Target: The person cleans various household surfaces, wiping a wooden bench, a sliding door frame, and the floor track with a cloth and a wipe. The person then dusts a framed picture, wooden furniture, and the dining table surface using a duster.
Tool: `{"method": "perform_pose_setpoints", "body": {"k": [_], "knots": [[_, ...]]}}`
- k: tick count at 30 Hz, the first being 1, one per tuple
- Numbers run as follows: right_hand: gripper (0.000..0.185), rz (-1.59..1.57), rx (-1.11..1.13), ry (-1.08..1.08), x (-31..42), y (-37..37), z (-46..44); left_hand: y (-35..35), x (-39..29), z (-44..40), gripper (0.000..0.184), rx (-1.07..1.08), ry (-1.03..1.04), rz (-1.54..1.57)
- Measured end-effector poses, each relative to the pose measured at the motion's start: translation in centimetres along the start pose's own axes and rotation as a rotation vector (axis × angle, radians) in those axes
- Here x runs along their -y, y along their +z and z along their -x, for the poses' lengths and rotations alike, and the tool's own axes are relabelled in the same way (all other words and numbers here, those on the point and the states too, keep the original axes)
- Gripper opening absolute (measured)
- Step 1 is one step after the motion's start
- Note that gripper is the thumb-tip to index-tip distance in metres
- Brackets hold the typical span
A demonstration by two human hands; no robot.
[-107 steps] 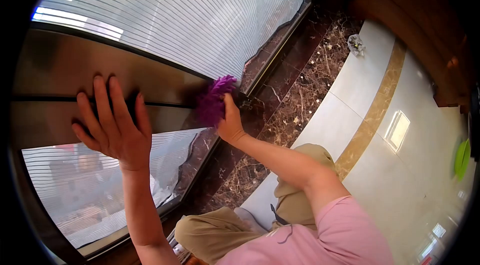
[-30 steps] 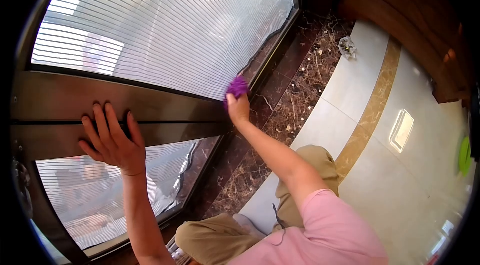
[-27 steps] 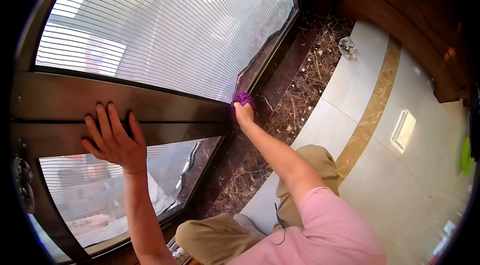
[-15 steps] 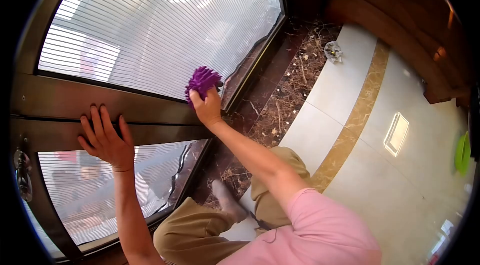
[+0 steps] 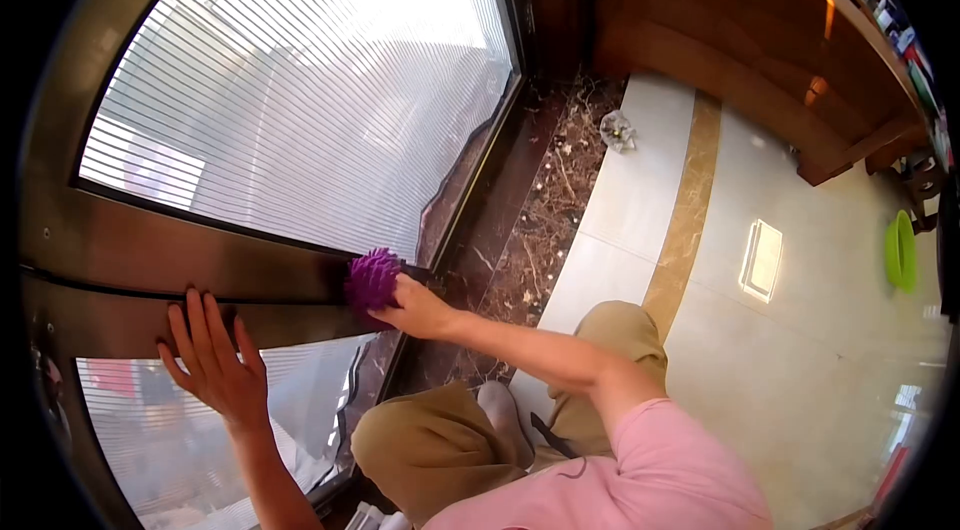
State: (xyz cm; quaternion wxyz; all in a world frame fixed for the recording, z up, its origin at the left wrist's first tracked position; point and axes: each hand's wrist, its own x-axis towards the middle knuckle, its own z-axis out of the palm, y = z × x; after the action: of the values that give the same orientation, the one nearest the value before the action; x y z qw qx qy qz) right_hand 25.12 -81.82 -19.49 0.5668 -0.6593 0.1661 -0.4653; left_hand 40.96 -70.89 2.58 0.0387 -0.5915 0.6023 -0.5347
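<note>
My right hand (image 5: pixel 415 310) grips a purple chenille duster (image 5: pixel 374 278), its shaggy strands pressed to the metal door frame (image 5: pixel 220 242) near the lower corner of the large ribbed glass pane (image 5: pixel 300 90). A small dark part shows beside the duster; the rest of its back is hidden by my fingers. My left hand (image 5: pixel 215 355) lies with fingers spread, the fingertips on the frame of the other door leaf, just below the dark gap between the two leaves. Beneath that palm is the smaller ribbed glass pane (image 5: pixel 300 390).
A dark marble threshold (image 5: pixel 555 190) runs along the door, dotted with small light bits. A crumpled clear plastic bag (image 5: pixel 618 131) lies at its edge. Farther right are a brown wooden furniture piece (image 5: pixel 720 40) and a green basin (image 5: pixel 900 250) on the pale tiles. My bent legs are close to the door.
My right hand has moved the duster from the glass pane's lower corner onto the metal frame between the panes. My left hand stays on the frame. The view has shifted up and right.
</note>
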Motion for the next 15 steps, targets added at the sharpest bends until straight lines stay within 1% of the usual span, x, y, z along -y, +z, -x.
{"method": "perform_pose_setpoints", "body": {"k": [1,2,4,5,6,7,8,10,11,12,13,14,15], "knots": [[0.026,-0.045,-0.026,0.011,0.4,0.1,-0.6,0.1,0.1,0.2,0.037,0.002,-0.002,0.002],[0.026,-0.031,-0.026,0.009,0.4,-0.2,-1.5,0.2,0.2,0.4,0.037,0.007,-0.002,0.006],[0.031,0.035,-0.035,0.063,0.7,-1.7,-4.3,0.2,0.3,0.5,0.035,0.004,-0.019,0.032],[0.031,0.024,-0.116,0.084,0.9,-2.5,-5.8,0.2,0.3,0.6,0.035,0.009,-0.025,0.031],[0.028,0.029,-0.138,0.176,0.4,-3.6,-7.2,0.3,0.3,0.6,0.035,0.015,-0.029,0.032],[0.025,0.022,-0.175,0.159,-0.1,-4.8,-8.7,0.3,0.2,0.6,0.035,0.035,-0.045,0.042],[0.020,0.055,-0.193,0.247,1.1,-6.2,-9.9,0.5,0.1,0.7,0.035,0.038,-0.056,0.057],[0.015,0.052,-0.253,0.246,-0.8,-8.9,-11.2,0.5,-0.3,0.7,0.037,0.023,-0.092,0.094],[0.014,-0.004,-0.323,0.285,-1.8,-9.3,-11.1,-0.2,-0.7,0.4,0.037,0.077,-0.119,0.130],[0.014,-0.061,-0.397,0.320,-2.5,-9.7,-11.0,-0.3,-1.4,0.5,0.037,0.074,-0.127,0.139],[0.015,-0.169,-0.364,0.462,-2.7,-9.4,-10.1,-0.3,-1.8,0.8,0.038,-0.003,-0.149,0.265],[0.017,-0.125,-0.366,0.572,-2.8,-8.6,-8.9,-0.2,-2.1,1.1,0.038,-0.082,-0.168,0.389],[0.020,-0.173,-0.266,0.664,-5.3,-8.0,-7.4,0.4,-2.8,1.7,0.037,-0.143,-0.138,0.531]]}}
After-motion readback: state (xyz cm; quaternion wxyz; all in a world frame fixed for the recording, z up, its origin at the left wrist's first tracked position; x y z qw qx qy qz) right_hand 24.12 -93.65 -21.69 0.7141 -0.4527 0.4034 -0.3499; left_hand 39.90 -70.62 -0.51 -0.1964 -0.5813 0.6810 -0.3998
